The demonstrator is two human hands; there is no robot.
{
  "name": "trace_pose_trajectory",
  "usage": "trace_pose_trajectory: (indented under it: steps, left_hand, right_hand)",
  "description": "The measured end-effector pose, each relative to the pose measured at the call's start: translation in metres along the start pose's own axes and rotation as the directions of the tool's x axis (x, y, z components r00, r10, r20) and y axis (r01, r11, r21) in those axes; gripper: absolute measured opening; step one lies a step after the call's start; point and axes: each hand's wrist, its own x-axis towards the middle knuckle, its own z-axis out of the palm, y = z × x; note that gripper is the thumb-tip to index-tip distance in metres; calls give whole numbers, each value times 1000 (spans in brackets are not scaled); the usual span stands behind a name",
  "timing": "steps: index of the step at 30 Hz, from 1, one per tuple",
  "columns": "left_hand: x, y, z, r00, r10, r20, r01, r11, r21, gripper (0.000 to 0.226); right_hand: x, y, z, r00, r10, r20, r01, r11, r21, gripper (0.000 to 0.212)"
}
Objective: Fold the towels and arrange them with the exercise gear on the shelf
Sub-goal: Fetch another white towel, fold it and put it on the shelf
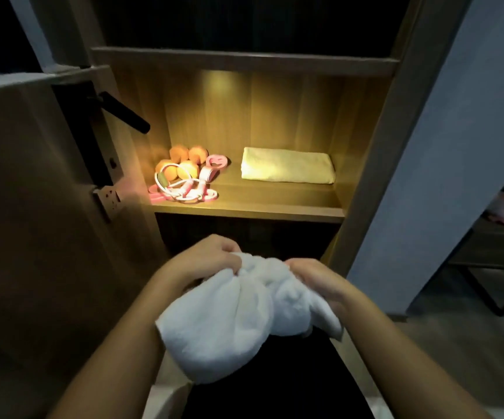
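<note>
Each grip clenched on white towel (229, 322), left hand (211, 260) and right hand (314, 279); length runs lower-left.

Everything is seen from a single wide-angle camera worn on the head, aimed forward and down. The left hand (211, 261), right hand (315, 282) and towel (232, 313) are caught close up at lower centre; the lit shelf (244, 208) is faced from just beyond, mid-frame.
</note>
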Motion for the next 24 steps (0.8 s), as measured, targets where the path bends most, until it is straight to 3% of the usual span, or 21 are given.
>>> trace_pose_trajectory:
  steps: [1,2,3,4,6,7,8,9,10,11,12,13,14,16,17,18,19,20,21,22,24]
  left_hand:
    - [7,-15,15,999,-29,25,29,1000,-2,11]
    - [13,-30,30,997,-60,44,61,998,-14,12]
    - [18,-42,42,994,-93,56,95,995,-36,13]
    - [22,-52,53,990,-128,67,132,989,-63,15]
    - [29,-69,71,975,-196,106,207,973,-102,25]
    - [32,-75,78,965,-223,140,239,965,-105,32]
    - [34,-80,83,950,-248,187,268,959,-91,38]
    - [36,-84,84,930,-270,251,291,955,-51,43]
    - [39,-86,81,897,-290,332,305,952,9,48]
    - [43,-87,75,856,-317,408,319,945,65,51]
    - [48,-85,68,816,-353,458,348,932,98,55]
    - [53,-82,64,798,-392,457,376,918,130,64]
    - [61,-79,62,822,-420,385,375,908,187,72]
    - [77,-73,70,924,-374,85,329,886,328,75]
    - [82,-70,77,945,-325,-27,313,882,351,74]
    - [86,-69,85,951,-305,-45,302,891,339,76]
    - [89,-68,94,951,-308,13,288,904,315,83]
    - [90,-69,102,940,-325,103,278,905,322,90]
    - [89,-71,109,925,-341,166,259,887,382,93]
    - [89,-76,113,925,-338,175,230,862,451,90]
    - [91,-85,114,949,-296,107,204,838,507,72]
  right_hand:
    - [11,21,0,984,-58,-167,90,978,190,81]
    - [20,37,4,895,-14,-445,117,971,207,90]
    - [20,52,5,870,-6,-493,183,932,312,93]
    - [12,67,-5,966,-22,-257,129,905,406,88]
    - [5,88,-23,987,146,66,-158,958,240,86]
    - [17,93,-22,927,371,53,-375,920,117,88]
    - [21,107,-33,933,360,25,-360,930,70,87]
    - [10,115,-29,943,299,-149,-300,954,12,84]
    - [10,118,-20,964,233,-127,-219,969,114,80]
    - [22,127,-27,953,123,-275,-42,959,282,73]
    - [47,114,-14,799,252,-547,-18,917,397,66]
    - [63,112,3,462,348,-816,-72,931,357,63]
    - [67,112,10,314,355,-881,-6,928,372,68]
    - [39,127,-6,730,314,-607,98,831,548,85]
    - [36,136,-16,803,349,-483,116,704,701,100]
    - [41,127,-15,830,405,-384,17,670,742,108]
    - [46,134,-17,933,291,-212,-60,705,706,98]
    - [40,142,-26,931,282,-231,-77,772,631,77]
    - [47,126,-33,871,451,-195,-267,767,583,59]
    - [54,117,-36,872,484,-72,-401,791,462,50]
    - [59,114,-59,886,462,31,-463,885,56,36]
